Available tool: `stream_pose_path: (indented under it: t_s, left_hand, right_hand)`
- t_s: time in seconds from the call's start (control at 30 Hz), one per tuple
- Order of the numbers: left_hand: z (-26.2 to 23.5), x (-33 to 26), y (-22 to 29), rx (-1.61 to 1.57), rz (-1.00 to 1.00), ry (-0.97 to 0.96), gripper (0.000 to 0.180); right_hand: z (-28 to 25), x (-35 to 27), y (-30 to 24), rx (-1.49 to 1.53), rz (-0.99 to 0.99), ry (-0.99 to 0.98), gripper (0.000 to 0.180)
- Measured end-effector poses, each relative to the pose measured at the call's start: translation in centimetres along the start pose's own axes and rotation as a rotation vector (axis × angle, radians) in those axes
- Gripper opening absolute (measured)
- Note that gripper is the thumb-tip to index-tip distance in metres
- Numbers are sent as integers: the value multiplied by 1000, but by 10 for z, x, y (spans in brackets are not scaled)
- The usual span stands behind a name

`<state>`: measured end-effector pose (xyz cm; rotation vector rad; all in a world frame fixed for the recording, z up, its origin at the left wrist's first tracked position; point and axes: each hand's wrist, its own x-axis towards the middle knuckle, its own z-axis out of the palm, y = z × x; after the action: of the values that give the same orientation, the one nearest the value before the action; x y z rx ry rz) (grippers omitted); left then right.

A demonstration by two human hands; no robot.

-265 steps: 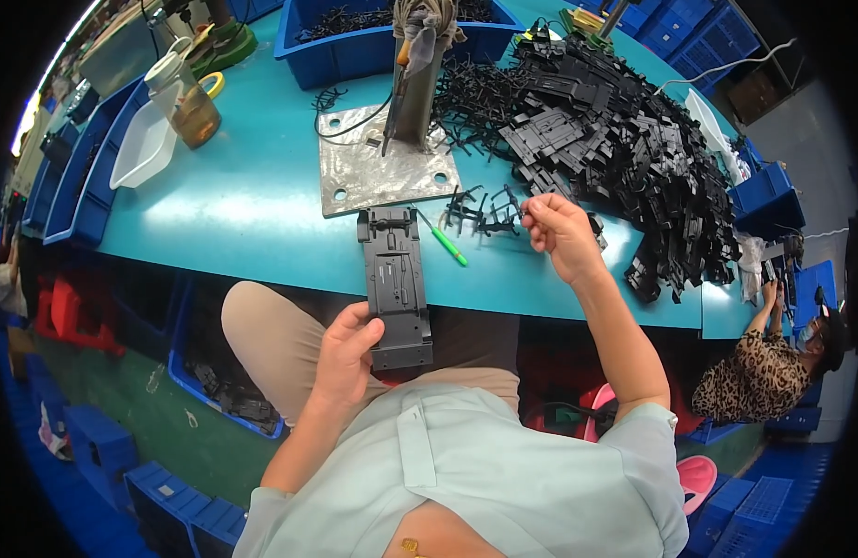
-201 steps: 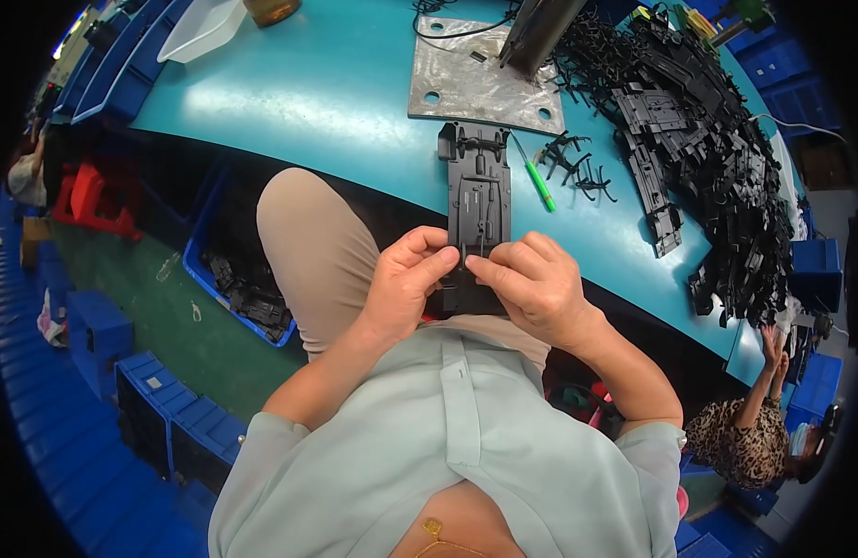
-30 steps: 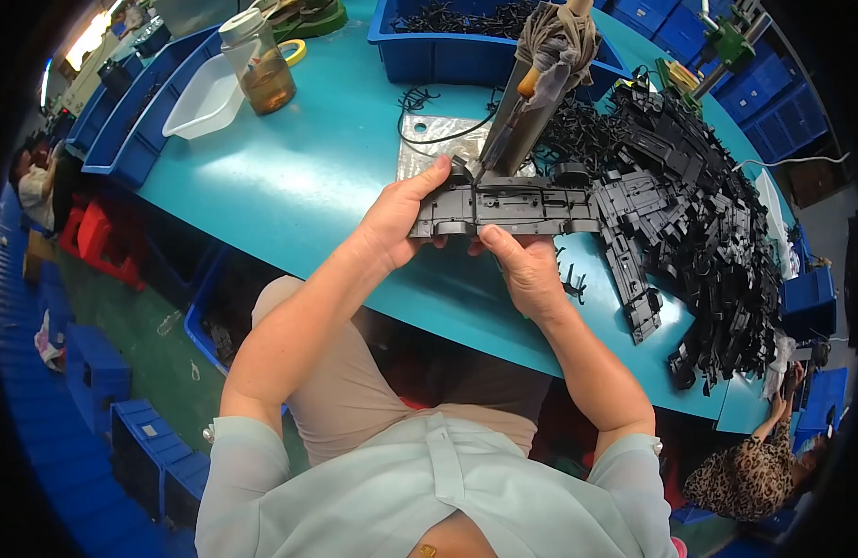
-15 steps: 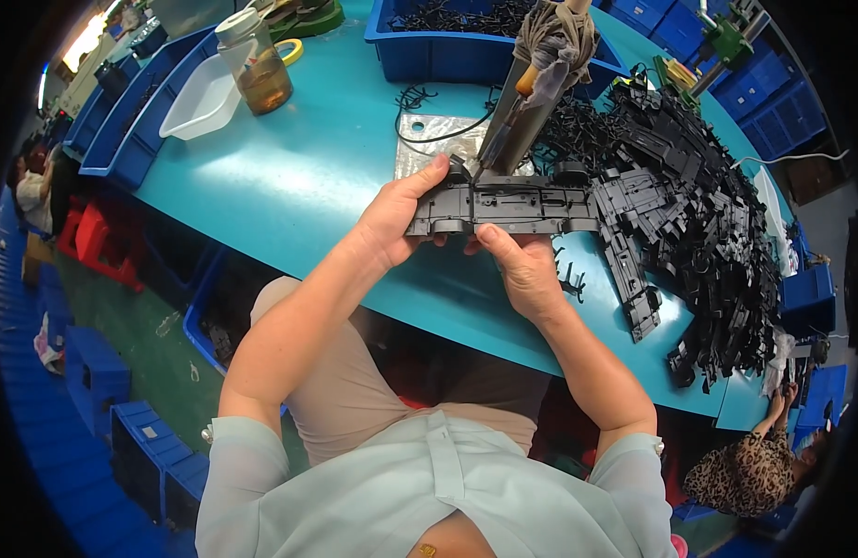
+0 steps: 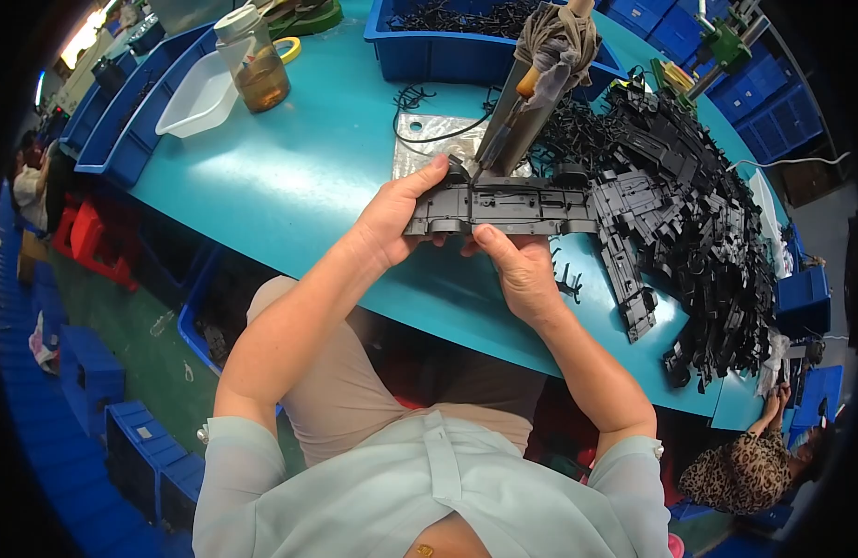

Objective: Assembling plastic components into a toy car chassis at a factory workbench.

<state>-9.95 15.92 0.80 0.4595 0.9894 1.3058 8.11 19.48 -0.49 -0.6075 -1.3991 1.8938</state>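
A long dark grey plastic chassis part (image 5: 517, 206) is held level and sideways over the teal table (image 5: 308, 177). My left hand (image 5: 396, 219) grips its left end, thumb on the upper edge. My right hand (image 5: 512, 270) holds it from beneath near the middle, thumb up against its lower side. The part's upper edge sits right under the tip of a slanted metal tool (image 5: 526, 102) wrapped in cloth, which stands on a grey metal plate (image 5: 424, 144).
A big heap of black plastic parts (image 5: 698, 223) covers the table's right side. A blue bin (image 5: 447, 42) of small black pieces stands at the back; a jar (image 5: 252, 60) and white tray (image 5: 201, 93) at back left. Another person (image 5: 754, 465) sits lower right.
From lying lengthwise at the table's front edge, the chassis part was lifted, turned sideways and carried up to the slanted tool. Over the last second it has barely shifted.
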Motion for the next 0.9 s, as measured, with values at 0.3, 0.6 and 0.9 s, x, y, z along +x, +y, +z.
stream_pose_path:
  t_s: [0.3, 0.6, 0.9]
  left_hand:
    - [2, -2, -1, -3, 3, 20, 39]
    - [-1, 1, -1, -1, -1, -25, 38]
    - [0, 0, -1, -16, 10, -11, 37]
  right_hand:
    - [4, 1, 1, -12, -3, 22, 22]
    - [6, 2, 3, -4, -11, 61, 28]
    - [8, 3, 1, 8, -26, 68, 27]
